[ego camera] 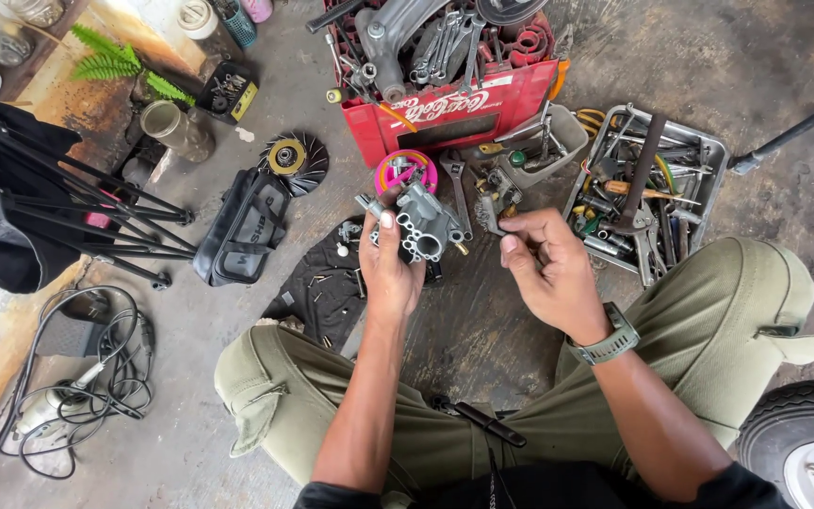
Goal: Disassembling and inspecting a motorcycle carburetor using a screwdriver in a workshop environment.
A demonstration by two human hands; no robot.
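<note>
Carburetor (pixel 423 224), grey cast metal with round bores facing up, sits in the left hand (pixel 388 269), whose fingers wrap its near side while the thumb presses its left face; it is held above the stained floor (pixel 784 113), just in front of the red crate (pixel 454 104). The right hand (pixel 544 269) hovers just right of the carburetor, apart from it, fingers curled and thumb meeting the fingertips in a pinch; whether a small part lies between them I cannot tell. A grey watch (pixel 607 341) rings that wrist. Behind the carburetor, touching the crate's front, lies a pink ring (pixel 405 168), and a wrench (pixel 456 188) rests beside it. The crate is heaped with spanners and metal parts. Right of the crate stands a metal tray (pixel 713 155) crammed with screwdrivers, pliers and other tools, and a dark hose (pixel 793 132) runs off beyond it. Left of the crate lie a finned wheel (pixel 294 160), a black bag (pixel 242 231) and, nearer the person, a black cloth (pixel 317 287) strewn with small screws. Farther left of the crate are folded tripod legs (pixel 87 212), a fern (pixel 115 61) and a coil of cable (pixel 87 377). The person sits cross-legged in olive trousers (pixel 737 302), and a tyre (pixel 793 424) shows well to the right and nearer than the crate.
</note>
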